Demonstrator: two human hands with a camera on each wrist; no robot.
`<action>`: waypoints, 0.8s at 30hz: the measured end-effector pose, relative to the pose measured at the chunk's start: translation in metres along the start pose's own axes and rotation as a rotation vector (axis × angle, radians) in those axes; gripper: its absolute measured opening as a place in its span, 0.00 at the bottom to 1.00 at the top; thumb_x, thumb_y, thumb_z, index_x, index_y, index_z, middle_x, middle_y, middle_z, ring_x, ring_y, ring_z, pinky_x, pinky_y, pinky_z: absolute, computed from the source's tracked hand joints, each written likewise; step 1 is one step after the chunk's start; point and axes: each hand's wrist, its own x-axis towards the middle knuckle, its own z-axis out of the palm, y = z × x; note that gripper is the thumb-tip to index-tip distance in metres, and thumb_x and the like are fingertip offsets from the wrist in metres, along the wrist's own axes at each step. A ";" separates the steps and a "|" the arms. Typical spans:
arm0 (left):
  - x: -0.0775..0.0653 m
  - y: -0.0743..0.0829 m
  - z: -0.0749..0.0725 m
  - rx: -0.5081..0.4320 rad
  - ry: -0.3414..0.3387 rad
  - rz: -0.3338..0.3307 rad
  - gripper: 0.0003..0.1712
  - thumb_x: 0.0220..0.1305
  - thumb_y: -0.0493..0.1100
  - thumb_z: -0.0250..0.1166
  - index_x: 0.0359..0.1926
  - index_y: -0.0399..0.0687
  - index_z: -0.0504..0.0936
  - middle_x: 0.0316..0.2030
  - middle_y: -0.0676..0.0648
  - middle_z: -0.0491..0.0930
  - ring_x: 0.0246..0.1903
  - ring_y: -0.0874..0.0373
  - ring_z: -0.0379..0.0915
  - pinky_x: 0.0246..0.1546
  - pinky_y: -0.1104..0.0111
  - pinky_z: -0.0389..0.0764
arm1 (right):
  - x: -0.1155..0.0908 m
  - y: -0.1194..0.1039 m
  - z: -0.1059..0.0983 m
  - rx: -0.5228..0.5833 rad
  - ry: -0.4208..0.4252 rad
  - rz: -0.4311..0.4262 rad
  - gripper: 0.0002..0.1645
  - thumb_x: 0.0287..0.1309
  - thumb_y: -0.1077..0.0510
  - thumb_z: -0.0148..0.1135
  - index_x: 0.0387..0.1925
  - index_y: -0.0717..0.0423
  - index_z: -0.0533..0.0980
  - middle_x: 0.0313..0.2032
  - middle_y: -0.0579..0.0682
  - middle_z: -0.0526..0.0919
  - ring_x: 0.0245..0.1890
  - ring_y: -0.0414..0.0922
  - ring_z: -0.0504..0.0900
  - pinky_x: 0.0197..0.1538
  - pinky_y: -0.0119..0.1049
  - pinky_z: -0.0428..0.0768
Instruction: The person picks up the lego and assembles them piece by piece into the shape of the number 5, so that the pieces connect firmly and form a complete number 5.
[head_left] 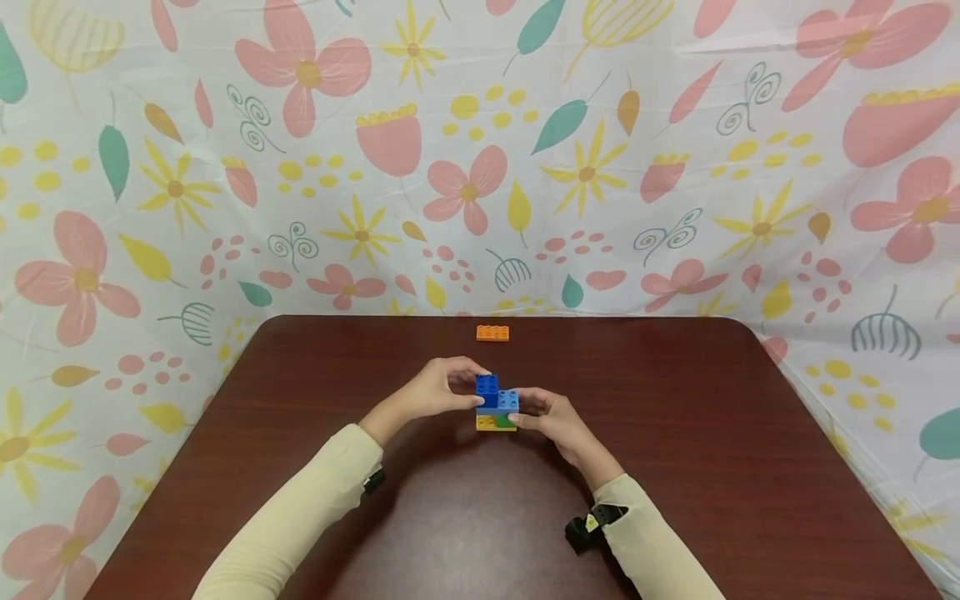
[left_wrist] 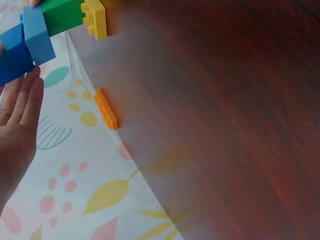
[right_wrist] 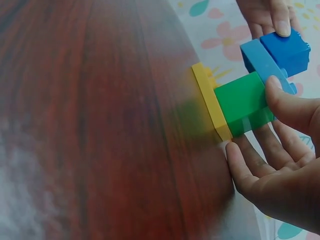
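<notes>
A small stack of toy building bricks stands on the table in front of me. Lowest is a flat yellow brick (right_wrist: 206,97), with a green brick (right_wrist: 243,101) on its right part. A light blue brick (head_left: 508,399) lies across the green one and juts out to the left. On that left part sits a dark blue brick (right_wrist: 289,54). My left hand (head_left: 438,388) pinches the dark blue brick between thumb and fingers. From the right, my right hand (head_left: 558,423) grips the stack, its thumb at the seam of the green and light blue bricks.
A flat orange brick (head_left: 492,333) lies near the far edge of the dark wooden table (head_left: 675,400), beyond the stack. Behind the table hangs a white cloth (head_left: 465,242) printed with flowers and leaves.
</notes>
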 end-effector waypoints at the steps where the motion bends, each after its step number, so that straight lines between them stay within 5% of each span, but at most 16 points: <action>1: 0.001 0.000 0.000 -0.004 -0.005 0.000 0.19 0.55 0.39 0.73 0.49 0.44 0.82 0.41 0.47 0.84 0.42 0.56 0.80 0.48 0.63 0.80 | 0.000 0.000 0.000 0.001 0.003 0.001 0.28 0.55 0.60 0.69 0.58 0.61 0.74 0.53 0.57 0.79 0.49 0.47 0.79 0.52 0.43 0.79; 8: -0.001 -0.004 0.001 -0.036 -0.002 -0.027 0.19 0.56 0.38 0.72 0.50 0.46 0.81 0.40 0.49 0.83 0.43 0.56 0.79 0.50 0.57 0.78 | 0.002 0.002 0.000 -0.003 0.022 -0.001 0.26 0.53 0.60 0.71 0.55 0.61 0.76 0.50 0.56 0.81 0.49 0.49 0.79 0.49 0.42 0.79; 16: -0.002 0.003 -0.002 0.077 -0.021 0.010 0.19 0.54 0.40 0.74 0.47 0.46 0.82 0.39 0.49 0.84 0.43 0.55 0.80 0.52 0.55 0.77 | 0.002 0.002 0.002 -0.007 0.010 -0.014 0.25 0.55 0.62 0.69 0.55 0.63 0.75 0.50 0.56 0.81 0.49 0.50 0.79 0.49 0.45 0.80; 24: -0.002 0.001 0.000 0.025 -0.010 0.001 0.20 0.55 0.38 0.72 0.50 0.44 0.81 0.43 0.46 0.83 0.45 0.53 0.79 0.53 0.56 0.77 | 0.002 0.002 0.001 -0.003 0.001 0.007 0.26 0.55 0.59 0.69 0.56 0.59 0.75 0.52 0.55 0.80 0.51 0.49 0.78 0.51 0.42 0.78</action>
